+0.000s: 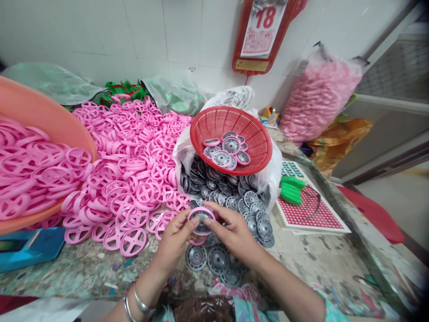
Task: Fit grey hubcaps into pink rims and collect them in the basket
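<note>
**A:** What do the hands have between them?

**B:** One pink ring with a silver disc seated in its middle. The left hand grips it from about eight o'clock, thumb on the near rim; the right hand closes on it from about four o'clock, fingers curled over the top edge. Both are pinched tight on it, held just above the counter.

**A:** And what lies around them?

**B:** Straight below the hands, toward six o'clock, a few loose silver discs lie flat on the counter. At one o'clock from the held ring, a white bag spills more of the same discs, and a red basket sits tilted on top of it with several finished pieces inside.

**A:** The pink stuff on the left?

**B:** A big heap of pink rings spreads from nine to eleven o'clock, reaching almost to the left hand. Farther out at nine o'clock an orange tub holds more of them.

**A:** Anything on the right?

**B:** At three o'clock, well apart from the hands, a green object rests on a red dotted card. A sack of pink parts leans on the wall at two o'clock, and a calendar hangs at twelve.
</note>
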Motion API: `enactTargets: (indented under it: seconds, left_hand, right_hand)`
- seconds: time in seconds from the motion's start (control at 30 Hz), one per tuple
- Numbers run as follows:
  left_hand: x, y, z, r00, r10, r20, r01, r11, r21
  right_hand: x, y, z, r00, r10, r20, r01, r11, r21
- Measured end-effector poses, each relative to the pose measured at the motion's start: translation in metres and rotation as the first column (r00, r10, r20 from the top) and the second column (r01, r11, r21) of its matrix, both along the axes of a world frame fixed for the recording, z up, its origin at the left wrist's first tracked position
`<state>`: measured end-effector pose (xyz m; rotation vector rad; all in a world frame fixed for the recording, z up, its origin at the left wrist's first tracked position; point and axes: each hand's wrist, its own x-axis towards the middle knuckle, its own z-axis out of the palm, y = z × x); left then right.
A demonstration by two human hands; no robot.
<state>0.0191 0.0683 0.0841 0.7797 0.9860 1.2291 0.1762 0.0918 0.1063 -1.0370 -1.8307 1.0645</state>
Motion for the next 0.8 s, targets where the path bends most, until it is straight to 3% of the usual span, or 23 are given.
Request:
enactTargets:
  seconds: [0.13, 0.27, 0.33, 0.4, 0.43, 0.5, 0.6, 0.7, 0.8]
  left_hand:
    - [0.001, 0.003, 0.003, 0.998, 0.01, -0.059, -0.011, 1.0, -0.013]
    - [-0.008, 0.008, 0.003, 0.992, 0.01, -0.13, -0.014, 0.999, -0.035]
    - [-0.018, 0.012, -0.002, 0.968, 0.061, -0.242, -0.064, 0.998, -0.006]
    - [-0.031, 0.016, -0.011, 0.895, 0.131, -0.426, -0.118, 0.991, 0.055]
    - [-0.038, 0.018, -0.016, 0.825, 0.17, -0.538, -0.135, 0.985, 0.104]
    - [-0.049, 0.021, -0.025, 0.611, 0.241, -0.754, -0.081, 0.967, 0.243]
    - [-0.056, 0.024, -0.029, 0.195, 0.306, -0.932, 0.102, 0.939, 0.329]
    - [-0.049, 0.028, -0.023, -0.148, 0.272, -0.951, 0.242, 0.942, 0.232]
    - [-0.038, 0.034, -0.019, -0.313, 0.253, -0.916, 0.319, 0.936, 0.149]
  right_hand:
    - [-0.002, 0.009, 0.004, 0.998, -0.023, -0.059, 0.019, 0.998, -0.065]
    - [0.008, 0.049, 0.02, 0.958, -0.14, -0.25, 0.11, 0.986, -0.128]
    - [0.016, 0.067, 0.029, 0.912, -0.211, -0.352, 0.2, 0.977, -0.069]
    - [0.02, 0.075, 0.033, 0.892, -0.254, -0.375, 0.294, 0.954, 0.053]
    - [0.021, 0.073, 0.032, 0.898, -0.27, -0.347, 0.329, 0.936, 0.124]
    - [0.02, 0.063, 0.024, 0.943, -0.26, -0.207, 0.31, 0.912, 0.27]
    - [0.017, 0.043, 0.004, 0.978, -0.147, 0.145, 0.072, 0.901, 0.428]
    - [0.017, 0.034, -0.015, 0.858, -0.109, 0.502, -0.133, 0.897, 0.421]
    - [0.011, 0.031, -0.024, 0.7, -0.12, 0.704, -0.203, 0.912, 0.357]
